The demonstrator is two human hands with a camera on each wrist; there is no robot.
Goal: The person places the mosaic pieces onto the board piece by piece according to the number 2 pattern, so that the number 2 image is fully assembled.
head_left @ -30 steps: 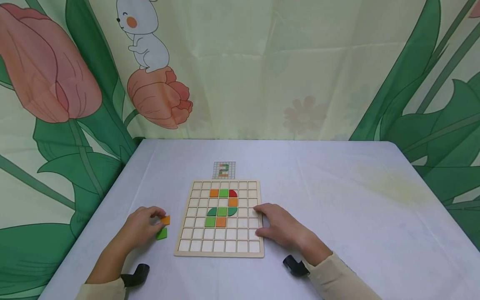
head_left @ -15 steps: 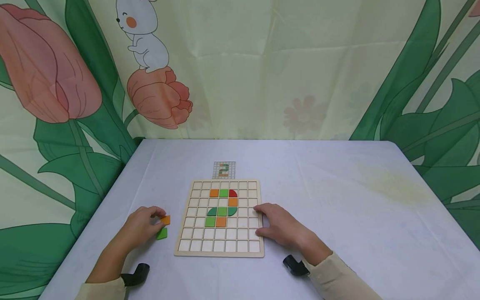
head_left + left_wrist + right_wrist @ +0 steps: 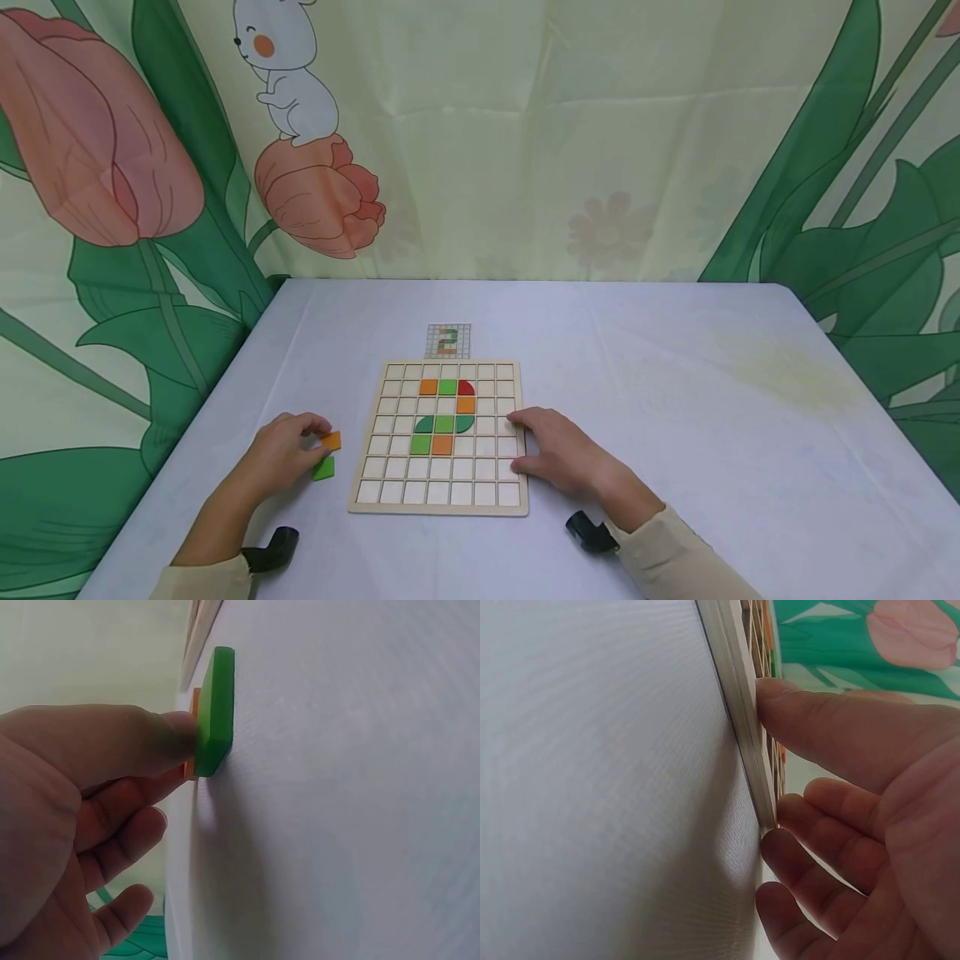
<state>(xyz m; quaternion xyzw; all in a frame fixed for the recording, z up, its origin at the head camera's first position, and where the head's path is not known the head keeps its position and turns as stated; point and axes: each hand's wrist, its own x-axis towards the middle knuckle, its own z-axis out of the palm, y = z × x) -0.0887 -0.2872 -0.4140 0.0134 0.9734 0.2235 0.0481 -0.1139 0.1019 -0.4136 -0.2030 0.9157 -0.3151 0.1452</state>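
In the head view my left hand (image 3: 283,450) pinches an orange square tile (image 3: 331,441) between thumb and index finger, left of the board. A green square tile (image 3: 323,468) lies against the thumb; in the left wrist view that green tile (image 3: 217,712) covers most of the orange one. The wooden grid board (image 3: 480,492) bears orange, green, red and dark green pieces, some with a rounded corner. My right hand (image 3: 562,450) rests its thumb and a fingertip on the board's right rim (image 3: 742,712), the fingers loosely bent.
A small printed card (image 3: 448,341) with a coloured figure on a grid lies just beyond the board. The white-covered table (image 3: 675,400) reaches back to a curtain (image 3: 480,167) printed with flowers and an animal.
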